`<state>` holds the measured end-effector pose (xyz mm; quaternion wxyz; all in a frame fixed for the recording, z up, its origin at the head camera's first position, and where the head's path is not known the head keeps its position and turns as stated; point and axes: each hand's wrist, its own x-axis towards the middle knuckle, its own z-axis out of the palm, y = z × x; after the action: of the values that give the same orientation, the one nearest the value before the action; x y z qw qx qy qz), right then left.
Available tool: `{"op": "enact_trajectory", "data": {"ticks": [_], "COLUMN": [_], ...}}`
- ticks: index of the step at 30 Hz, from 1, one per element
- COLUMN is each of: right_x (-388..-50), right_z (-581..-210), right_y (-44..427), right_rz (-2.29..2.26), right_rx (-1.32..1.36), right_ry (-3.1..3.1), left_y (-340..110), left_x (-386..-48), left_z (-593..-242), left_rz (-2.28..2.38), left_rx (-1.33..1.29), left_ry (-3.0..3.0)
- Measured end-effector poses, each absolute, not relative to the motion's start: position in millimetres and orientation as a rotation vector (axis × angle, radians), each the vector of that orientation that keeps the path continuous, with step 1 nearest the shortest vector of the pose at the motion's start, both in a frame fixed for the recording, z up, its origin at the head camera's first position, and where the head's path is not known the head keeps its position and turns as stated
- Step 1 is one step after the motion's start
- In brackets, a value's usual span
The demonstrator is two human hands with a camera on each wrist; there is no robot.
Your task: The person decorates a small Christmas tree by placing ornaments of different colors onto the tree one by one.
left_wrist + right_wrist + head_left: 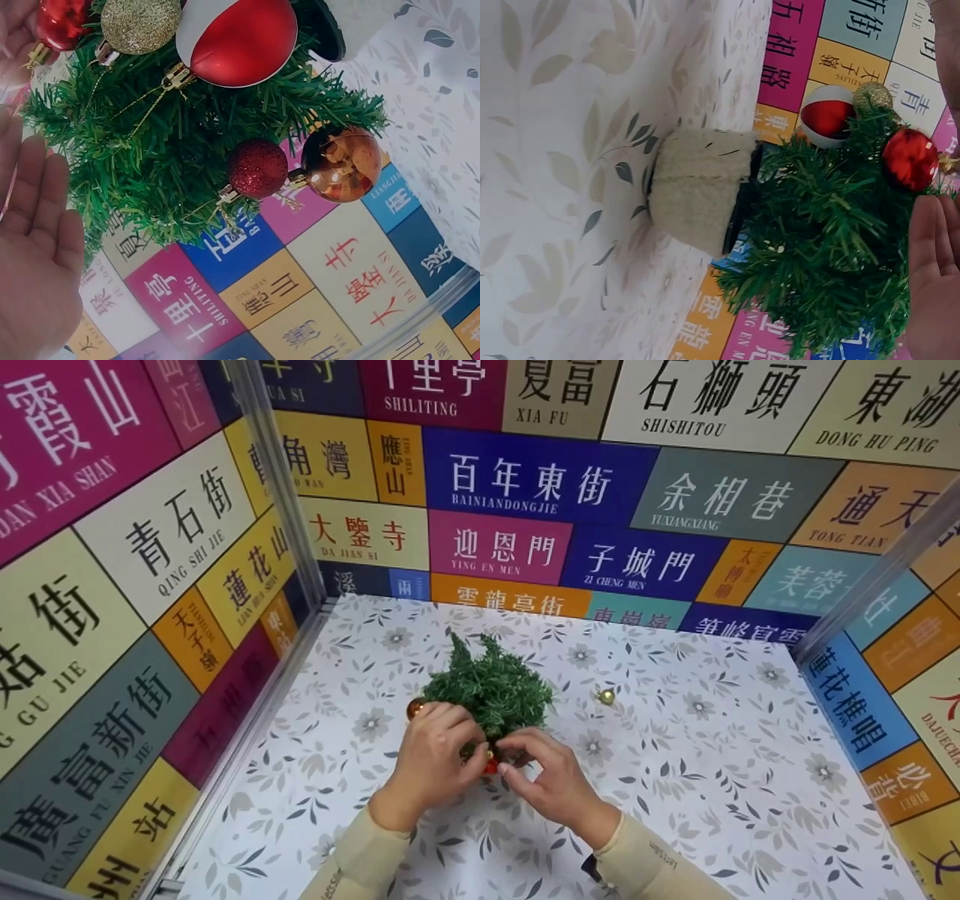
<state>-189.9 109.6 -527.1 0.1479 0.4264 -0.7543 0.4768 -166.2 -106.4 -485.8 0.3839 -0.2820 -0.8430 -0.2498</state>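
Observation:
A small artificial Christmas tree (491, 679) stands on the table, its fabric-wrapped pot (697, 187) showing in the right wrist view. On its near side is a shiny red bauble (910, 159) with a gold cap. My left hand (439, 750) and right hand (555, 780) come together there, thumbs and index fingers curled in at the bauble's top; their exact contact is partly hidden. Other baubles on the branches are red-and-white (240, 41), gold glitter (141, 22), dark red glitter (257, 166) and shiny copper (341, 163).
A loose gold bauble (606, 696) lies on the table to the right of the tree. The table has a white floral cover (697, 750). Panels with colourful street-name signs (540, 476) enclose the back and both sides.

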Motion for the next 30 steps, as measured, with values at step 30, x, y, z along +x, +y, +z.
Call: {"op": "enact_trajectory", "data": {"ticks": [30], "right_x": [-204], "right_z": [-514], "right_y": [96], "right_rz": [1.057], "right_rx": [0.961], "right_ry": [-2.054], "left_y": [-96], "left_x": [-175], "left_z": [-491], "left_rz": [-0.572], "left_rx": [-0.558], "left_ry": [-2.039]}}
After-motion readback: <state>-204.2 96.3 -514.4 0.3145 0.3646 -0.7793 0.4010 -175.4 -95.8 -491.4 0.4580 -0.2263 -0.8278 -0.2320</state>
